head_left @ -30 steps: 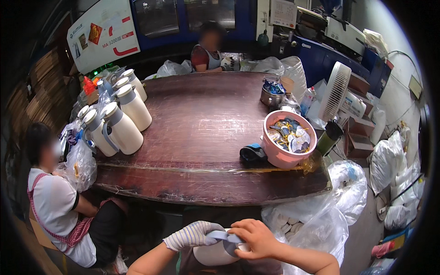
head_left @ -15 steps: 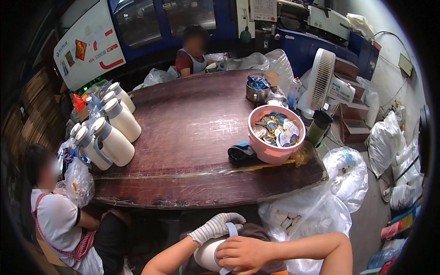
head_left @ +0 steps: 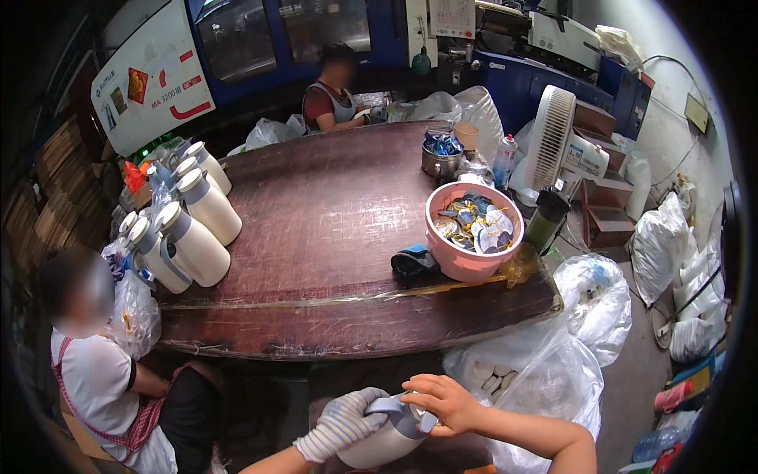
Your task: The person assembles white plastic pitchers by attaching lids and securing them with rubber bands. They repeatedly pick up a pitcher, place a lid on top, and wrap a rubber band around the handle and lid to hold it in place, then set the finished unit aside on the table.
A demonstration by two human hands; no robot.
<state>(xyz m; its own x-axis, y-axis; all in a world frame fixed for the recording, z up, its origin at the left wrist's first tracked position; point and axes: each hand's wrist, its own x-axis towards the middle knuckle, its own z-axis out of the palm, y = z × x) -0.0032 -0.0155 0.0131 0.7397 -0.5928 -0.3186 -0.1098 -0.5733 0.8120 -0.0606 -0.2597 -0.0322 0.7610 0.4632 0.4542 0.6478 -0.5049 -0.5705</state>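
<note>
A cream thermos jug (head_left: 376, 452) with a grey-blue collar and handle is tilted at my lap, its top toward the right. My left hand (head_left: 344, 425), in a striped knit glove, is closed around the handle. My bare right hand (head_left: 447, 404) curls its fingers over the jug's top, at the lid and spout. The jug's underside is cut off by the lower edge.
On the brown table (head_left: 316, 205) stand several similar jugs (head_left: 207, 209) at left. A pink bucket (head_left: 466, 264) of round tags and a dark pouch (head_left: 414, 262) are at right. Clear bags (head_left: 564, 379) hang by the right corner. Co-workers sit at left and far side.
The jug has turned so its top points right. My right hand has shifted from its body to its top. My left hand has moved lower, still at the handle.
</note>
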